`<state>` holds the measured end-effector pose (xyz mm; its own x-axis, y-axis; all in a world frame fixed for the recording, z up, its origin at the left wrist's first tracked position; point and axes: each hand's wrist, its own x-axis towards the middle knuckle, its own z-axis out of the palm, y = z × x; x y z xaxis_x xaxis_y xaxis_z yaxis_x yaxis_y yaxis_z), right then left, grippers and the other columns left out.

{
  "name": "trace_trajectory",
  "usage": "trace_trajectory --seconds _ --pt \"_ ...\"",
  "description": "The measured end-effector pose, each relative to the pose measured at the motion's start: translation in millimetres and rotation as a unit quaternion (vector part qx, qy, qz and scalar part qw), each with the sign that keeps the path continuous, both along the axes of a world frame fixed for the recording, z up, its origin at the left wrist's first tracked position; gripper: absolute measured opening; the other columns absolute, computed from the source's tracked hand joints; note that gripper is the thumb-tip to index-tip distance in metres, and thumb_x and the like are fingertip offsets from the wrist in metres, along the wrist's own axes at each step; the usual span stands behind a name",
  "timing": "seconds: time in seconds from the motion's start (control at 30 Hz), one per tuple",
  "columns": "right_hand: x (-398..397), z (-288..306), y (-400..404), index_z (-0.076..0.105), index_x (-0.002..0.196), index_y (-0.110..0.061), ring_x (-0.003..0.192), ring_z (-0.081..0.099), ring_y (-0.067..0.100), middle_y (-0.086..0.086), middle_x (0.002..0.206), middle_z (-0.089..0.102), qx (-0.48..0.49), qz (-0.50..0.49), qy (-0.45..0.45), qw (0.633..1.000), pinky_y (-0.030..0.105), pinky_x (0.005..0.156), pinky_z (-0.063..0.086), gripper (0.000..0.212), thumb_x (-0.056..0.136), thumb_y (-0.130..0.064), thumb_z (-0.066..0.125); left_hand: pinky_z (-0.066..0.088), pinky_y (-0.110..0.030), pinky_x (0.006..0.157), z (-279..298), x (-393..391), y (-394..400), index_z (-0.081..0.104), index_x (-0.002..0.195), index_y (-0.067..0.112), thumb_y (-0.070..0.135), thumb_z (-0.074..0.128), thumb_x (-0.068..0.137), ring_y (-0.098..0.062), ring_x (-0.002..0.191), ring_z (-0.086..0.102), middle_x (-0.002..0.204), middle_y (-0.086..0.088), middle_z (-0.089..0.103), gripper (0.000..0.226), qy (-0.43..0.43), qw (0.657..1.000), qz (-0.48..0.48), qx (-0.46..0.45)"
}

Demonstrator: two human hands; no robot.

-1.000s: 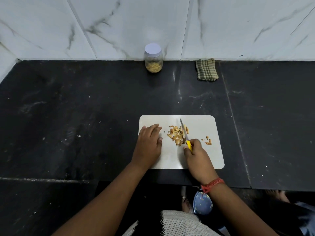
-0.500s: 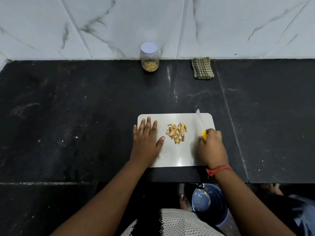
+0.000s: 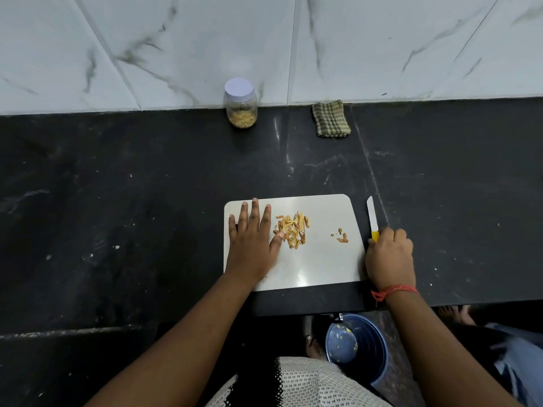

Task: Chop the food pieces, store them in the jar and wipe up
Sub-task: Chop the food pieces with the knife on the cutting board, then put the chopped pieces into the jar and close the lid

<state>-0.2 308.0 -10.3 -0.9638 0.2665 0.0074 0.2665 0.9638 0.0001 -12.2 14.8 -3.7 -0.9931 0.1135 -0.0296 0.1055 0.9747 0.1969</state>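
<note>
Beside the right hand (image 3: pixel 389 259), whose fingers are curled around its yellow handle, the knife (image 3: pixel 372 218) has been moved off the board (image 3: pixel 320 259) onto the bench (image 3: pixel 147 215). Chopped pieces (image 3: pixel 292 229) are touched by the left hand's (image 3: pixel 252 242) flat, spread fingers; jarring seems next.

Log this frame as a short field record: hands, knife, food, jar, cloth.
left hand: flat on cutting board, thumb touching chopped pile
right hand: grips knife, blade lying on counter beside the board
stray bits: right part of board
jar: lidded, partly filled, against wall
cloth: folded, right of jar
</note>
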Motion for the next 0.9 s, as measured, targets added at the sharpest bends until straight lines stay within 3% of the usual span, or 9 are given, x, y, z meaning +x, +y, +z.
trace_trajectory --seconds 0.33,0.5,0.7,0.8,0.9 --pt "5.0 12.4 -3.7 0.054 0.101 0.003 0.089 0.049 0.04 0.024 0.102 0.052 -0.072 -0.008 0.035 0.997 0.047 0.077 0.043 0.025 0.087 -0.014 0.066 -0.002 -0.053 0.125 2.8 -0.2 4.6 0.013 0.162 0.022 0.062 0.006 0.093 -0.03 0.156 -0.004 0.17 -0.009 -0.002 0.079 -0.01 1.0 0.008 0.007" --pt "-2.4 39.0 -28.7 0.056 0.108 -0.003 0.09 0.049 0.039 0.018 0.104 0.051 -0.049 0.024 0.093 0.994 0.048 0.071 0.048 0.036 0.084 -0.027 0.068 -0.005 -0.051 0.125 5.9 -2.8 3.8 0.009 0.162 0.023 0.06 0.011 0.097 -0.029 0.156 -0.007 0.17 -0.008 -0.005 0.074 -0.009 1.0 0.019 0.001" --pt "-38.0 54.3 -85.8 0.05 0.128 -0.013 0.118 0.046 0.031 0.008 0.131 0.049 -0.108 0.156 0.091 0.978 0.049 0.091 0.048 0.045 0.093 -0.042 0.051 -0.005 -0.052 0.124 14.7 -20.3 -0.3 0.005 0.162 0.023 0.063 0.002 0.095 -0.028 0.156 -0.01 0.169 -0.008 -0.006 0.078 -0.002 0.999 0.032 0.004" --pt "-62.6 52.5 -106.2 0.039 0.141 -0.017 0.14 0.031 0.03 0.007 0.151 0.036 -0.118 0.198 0.054 0.972 0.05 0.11 0.037 0.056 0.097 -0.051 0.036 -0.004 -0.052 0.124 25.1 -37.5 -7.1 0.004 0.162 0.022 0.063 -0.002 0.092 -0.028 0.155 -0.011 0.169 -0.009 -0.006 0.081 0.007 0.999 0.043 0.003" --pt "-88.6 52.8 -122.4 0.029 0.15 -0.02 0.149 0.014 0.03 0.005 0.161 0.02 -0.131 0.218 0.026 0.967 0.053 0.117 0.025 0.066 0.096 -0.058 0.026 -0.003 -0.053 0.124 32.2 -60.2 -15.6 0.004 0.162 0.023 0.063 -0.001 0.093 -0.029 0.156 -0.009 0.169 -0.009 -0.004 0.08 0.02 0.998 0.053 0.003"
